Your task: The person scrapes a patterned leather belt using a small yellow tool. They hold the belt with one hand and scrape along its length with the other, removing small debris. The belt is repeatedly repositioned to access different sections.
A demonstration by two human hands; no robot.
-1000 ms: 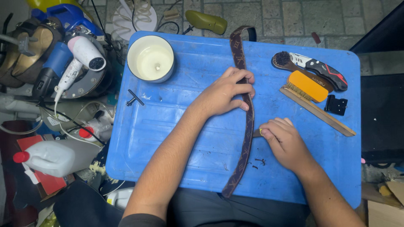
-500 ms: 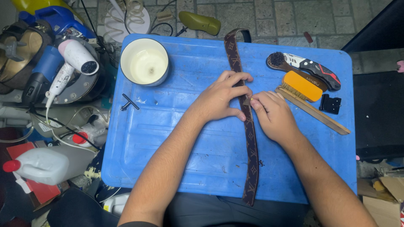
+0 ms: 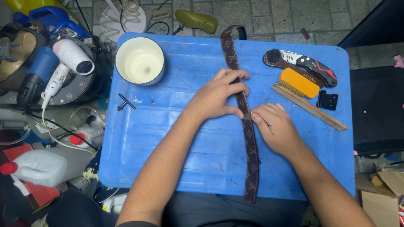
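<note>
Head view, centre of frame. We are laying the left hand (image 3: 219, 94) palm down across a long, narrow brown patterned leather strap (image 3: 251, 155), the fingers curling over its upper stretch and the thumb pressing against its left edge, so that the hand is pinning the strap flat rather than lifting it. We are bringing the right hand (image 3: 275, 126) in from the lower right, its fingers bunched and its fingertips pinching the strap's right edge just below the left thumb; whether anything small is sitting between those fingertips we cannot tell. The strap is lying lengthwise down the middle of a blue plastic tabletop (image 3: 168, 143), running from the top edge, between the two hands, to the bottom edge, where its end is overhanging. A round cream-coloured tin of pale wax (image 3: 140, 61) is standing at the upper left, and a yellow-backed bristle brush (image 3: 299, 83) is resting at the upper right, well apart from both hands.
</note>
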